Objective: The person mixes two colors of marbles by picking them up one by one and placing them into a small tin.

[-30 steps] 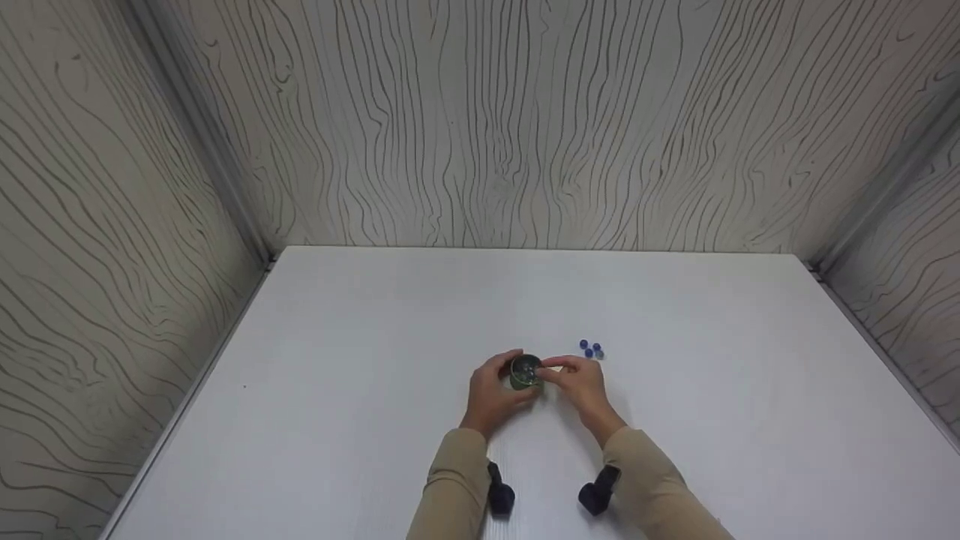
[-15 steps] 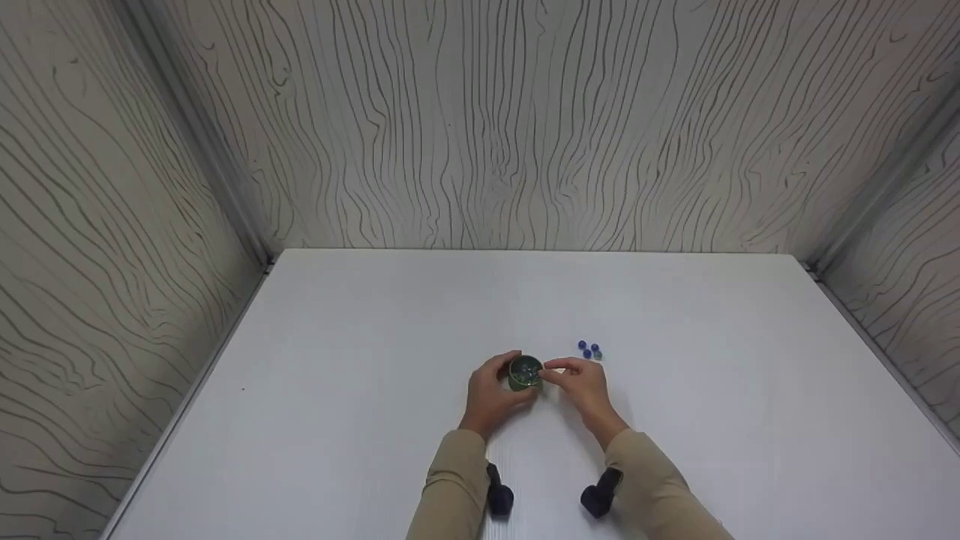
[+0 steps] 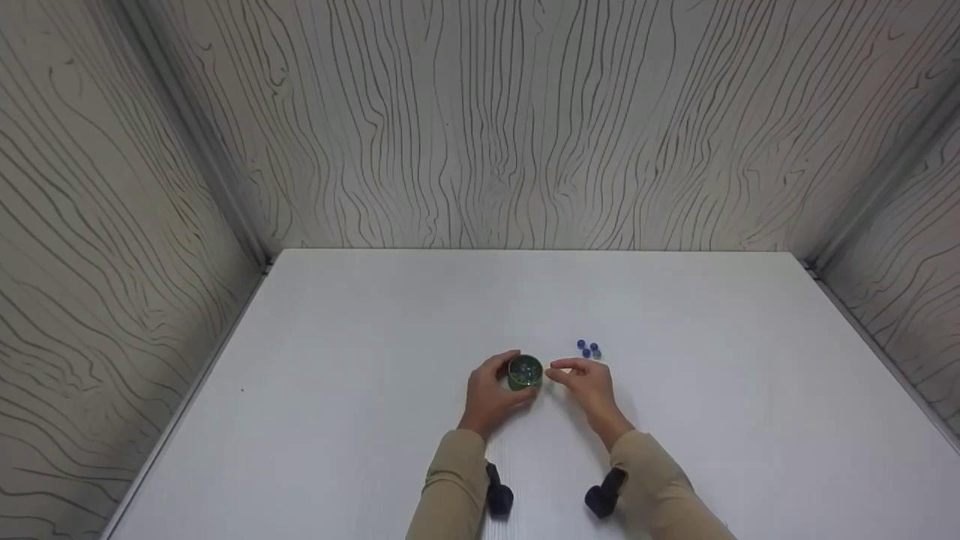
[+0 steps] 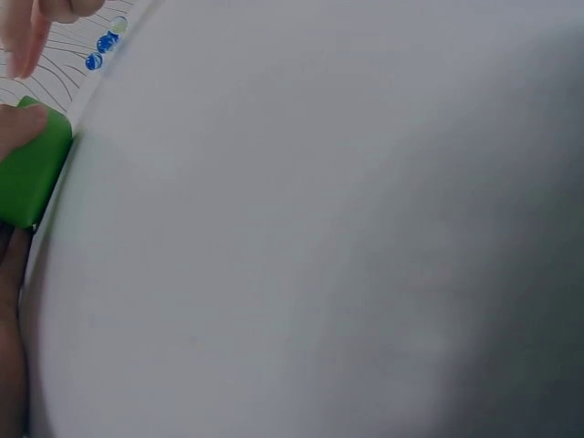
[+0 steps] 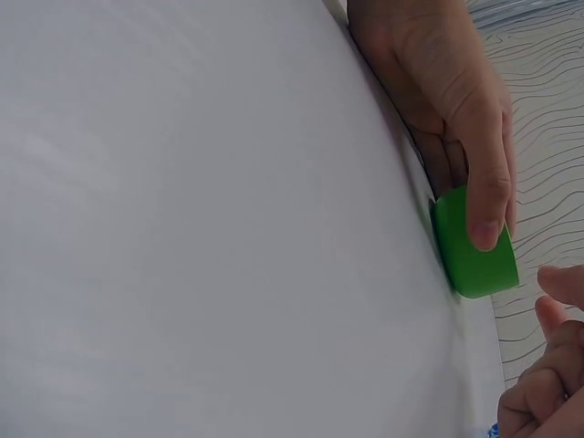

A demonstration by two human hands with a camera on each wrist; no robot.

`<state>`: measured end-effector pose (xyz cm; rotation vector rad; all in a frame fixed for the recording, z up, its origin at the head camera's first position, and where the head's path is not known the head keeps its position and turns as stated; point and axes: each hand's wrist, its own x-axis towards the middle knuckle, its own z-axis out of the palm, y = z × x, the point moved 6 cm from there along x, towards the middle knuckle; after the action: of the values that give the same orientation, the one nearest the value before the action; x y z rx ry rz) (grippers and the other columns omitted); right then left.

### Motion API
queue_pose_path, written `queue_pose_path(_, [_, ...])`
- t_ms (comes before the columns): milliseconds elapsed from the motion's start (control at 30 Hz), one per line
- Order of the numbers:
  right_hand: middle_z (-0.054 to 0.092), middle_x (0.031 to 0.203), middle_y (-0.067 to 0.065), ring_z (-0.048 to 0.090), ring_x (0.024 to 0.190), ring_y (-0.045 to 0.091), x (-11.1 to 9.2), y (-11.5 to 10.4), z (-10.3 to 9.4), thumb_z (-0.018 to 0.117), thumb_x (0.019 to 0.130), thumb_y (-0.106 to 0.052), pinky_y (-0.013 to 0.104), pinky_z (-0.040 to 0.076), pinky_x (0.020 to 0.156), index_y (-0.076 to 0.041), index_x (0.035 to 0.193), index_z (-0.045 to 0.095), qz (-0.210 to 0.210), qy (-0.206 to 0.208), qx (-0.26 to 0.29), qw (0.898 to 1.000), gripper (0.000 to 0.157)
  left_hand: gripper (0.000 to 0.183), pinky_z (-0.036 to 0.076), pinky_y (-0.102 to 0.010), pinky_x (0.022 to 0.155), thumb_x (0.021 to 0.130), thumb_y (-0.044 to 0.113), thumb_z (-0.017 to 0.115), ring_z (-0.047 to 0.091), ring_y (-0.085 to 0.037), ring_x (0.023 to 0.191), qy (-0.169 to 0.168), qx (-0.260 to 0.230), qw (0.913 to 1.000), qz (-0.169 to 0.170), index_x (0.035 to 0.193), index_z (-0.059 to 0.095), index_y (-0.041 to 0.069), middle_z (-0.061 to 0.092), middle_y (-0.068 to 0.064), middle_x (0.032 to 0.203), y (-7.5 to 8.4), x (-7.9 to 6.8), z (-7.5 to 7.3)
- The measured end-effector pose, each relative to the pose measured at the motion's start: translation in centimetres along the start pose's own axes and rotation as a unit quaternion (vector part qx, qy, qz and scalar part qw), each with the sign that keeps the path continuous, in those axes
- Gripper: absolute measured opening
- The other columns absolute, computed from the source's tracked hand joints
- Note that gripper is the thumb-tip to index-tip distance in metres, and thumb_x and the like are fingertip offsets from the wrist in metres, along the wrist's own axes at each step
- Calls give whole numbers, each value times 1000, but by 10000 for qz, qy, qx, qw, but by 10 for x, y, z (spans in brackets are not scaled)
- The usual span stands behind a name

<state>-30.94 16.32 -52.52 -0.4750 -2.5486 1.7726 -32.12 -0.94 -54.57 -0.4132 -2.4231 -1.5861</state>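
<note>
My left hand [image 3: 487,394] grips a small green cup [image 3: 517,385] from its left side, thumb on the near side and fingers behind it. Glossy round pieces show inside the cup in the head view. The cup's smooth green wall [image 5: 474,265] faces the right wrist view, with the thumb laid along it. Just right of the rim is my right hand [image 3: 592,386], thumb and forefinger slightly parted with nothing between them, the other fingers bent. Several blue and clear marbles [image 3: 586,352] lie on the table just beyond that hand; the left wrist view shows these marbles [image 4: 107,43] too.
A white table [image 3: 360,322] spreads out around both hands. Wood-grain patterned panels [image 3: 495,135] stand behind it and at both sides. A black wrist camera [image 3: 500,499] hangs at the left sleeve, and another black wrist camera [image 3: 602,501] at the right.
My right hand's fingertips have drawn back from over the cup's rim to the right of it, and thumb and forefinger have parted. The left hand keeps holding the cup in place.
</note>
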Motion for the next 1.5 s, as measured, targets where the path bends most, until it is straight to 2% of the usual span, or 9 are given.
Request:
queue_pose_path(233, [52, 71, -5, 42, 71, 11, 0, 1, -6, 75, 81, -16, 18, 34, 54, -1, 101, 73, 43, 19, -4, 10000, 25, 59, 54, -35, 102, 71, 20, 83, 66, -26, 113, 17, -27, 10000, 1, 124, 62, 4, 69, -12, 121, 1, -1, -1])
queue_pose_path(500, [61, 93, 5, 46, 83, 15, 2, 8, -12, 73, 83, -18, 20, 40, 65, -3, 103, 73, 174, -7, -126, 9998, 25, 60, 52, -35, 105, 71, 21, 83, 64, -24, 116, -65, -118, 9995, -275, 126, 61, 8, 67, -9, 124, 0, 0, 0])
queue_pose_path(700, [63, 112, 14, 50, 94, 19, 1, 12, -17, 70, 86, -19, 16, 42, 70, -4, 106, 72, 247, -4, -196, 9995, 25, 62, 50, -35, 107, 70, 21, 84, 64, -24, 118, -80, -93, 9996, -255, 126, 61, 7, 67, -9, 125, -1, 0, 0])
queue_pose_path(900, [62, 117, 16, 51, 96, 20, 2, 17, -20, 68, 87, -18, 15, 44, 71, -4, 109, 70, 322, 29, -135, 9994, 26, 62, 50, -35, 108, 70, 20, 84, 63, -24, 120, -87, -113, 9994, -302, 126, 61, 6, 67, -9, 126, 0, 1, 0])
queue_pose_path(1100, [60, 124, 19, 51, 108, 25, 5, 21, -29, 66, 89, -18, 18, 47, 80, -3, 109, 69, 340, 215, -23, 9992, 26, 62, 50, -35, 107, 69, 20, 84, 63, -24, 119, -84, -94, 9996, -271, 125, 61, 6, 67, -10, 125, 0, 0, 0])
queue_pose_path(1167, [60, 122, 19, 51, 108, 25, 6, 21, -32, 66, 89, -19, 17, 47, 80, -3, 109, 69, 325, 317, -24, 9990, 26, 62, 51, -35, 106, 69, 19, 84, 63, -25, 118, -66, -84, 9997, -233, 125, 61, 6, 67, -11, 125, 1, -1, -1])
queue_pose_path(1333, [64, 107, 13, 48, 91, 18, 12, 21, -42, 68, 87, -17, 18, 41, 72, 0, 106, 70, 247, 625, 9, 9977, 26, 62, 51, -33, 107, 70, 19, 84, 63, -25, 118, -61, -143, 9996, -230, 125, 61, 6, 66, -11, 125, 2, -2, 0])
queue_pose_path(1400, [64, 101, 10, 47, 88, 18, 14, 21, -45, 69, 86, -16, 21, 40, 72, 1, 106, 70, 236, 709, 27, 9972, 26, 62, 51, -33, 106, 70, 19, 84, 63, -25, 118, -50, -171, 9996, -238, 126, 60, 6, 66, -11, 125, 3, -2, 0])
queue_pose_path(1500, [63, 101, 10, 48, 92, 20, 18, 23, -48, 67, 88, -18, 26, 41, 80, 0, 108, 69, 273, 732, 4, 9969, 27, 61, 51, -33, 106, 70, 19, 84, 64, -24, 118, -22, -222, 9994, -280, 125, 60, 7, 67, -10, 125, 3, -2, 0])
